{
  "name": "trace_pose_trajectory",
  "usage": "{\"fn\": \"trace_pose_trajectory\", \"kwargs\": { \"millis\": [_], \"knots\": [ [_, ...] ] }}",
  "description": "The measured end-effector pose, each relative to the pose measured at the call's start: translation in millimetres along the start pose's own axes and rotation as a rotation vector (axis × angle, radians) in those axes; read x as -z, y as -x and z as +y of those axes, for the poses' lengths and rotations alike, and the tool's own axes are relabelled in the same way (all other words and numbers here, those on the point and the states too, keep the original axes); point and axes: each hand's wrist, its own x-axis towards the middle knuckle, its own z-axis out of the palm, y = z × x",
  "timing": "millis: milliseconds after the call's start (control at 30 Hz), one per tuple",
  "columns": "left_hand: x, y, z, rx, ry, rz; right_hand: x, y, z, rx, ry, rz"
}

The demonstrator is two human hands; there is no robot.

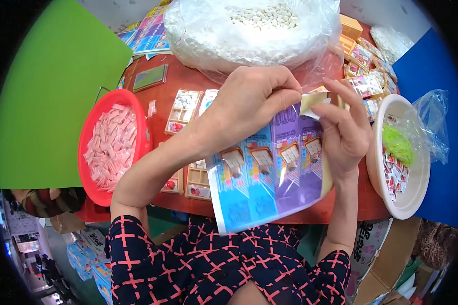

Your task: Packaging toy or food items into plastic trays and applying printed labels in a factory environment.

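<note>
Dark blue sleeves with red crosses (208, 264) lie nearest. Above, at twelve o'clock, left hand (249, 101) and right hand (343, 129) both pinch a small cream cardboard piece (312, 103) over the glossy blue-and-purple printed sheet (269, 173); its strip looks barely begun.

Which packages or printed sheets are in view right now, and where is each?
Printed sheet: held in both hands, centre; blue and purple panels.
Printed cards: stacked top left; pink and blue.
Small packets: in red basket, left; pink.
Small sachets: in white bowl, right; red-white.
</note>
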Motion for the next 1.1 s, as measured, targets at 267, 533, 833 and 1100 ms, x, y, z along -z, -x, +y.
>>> {"fn": "trace_pose_trajectory", "kwargs": {
  "millis": [267, 533, 833, 1100],
  "knots": [
    [114, -37, -53, 0.103, -0.718, 0.538, 42, 19, 15, -0.354, -0.163, 0.645],
    [248, -3, -208, 0.623, -0.929, 0.911, 65, 105, 43, -0.858, -0.382, 0.628],
    [40, 28, -87, 0.622, -0.96, -0.137, 42, 120, 28, -0.827, -0.567, 0.505],
    [-17, 73, -146, 0.527, -0.803, 0.027, 40, 129, 21, -0.882, -0.596, 0.446]
  ]
}}
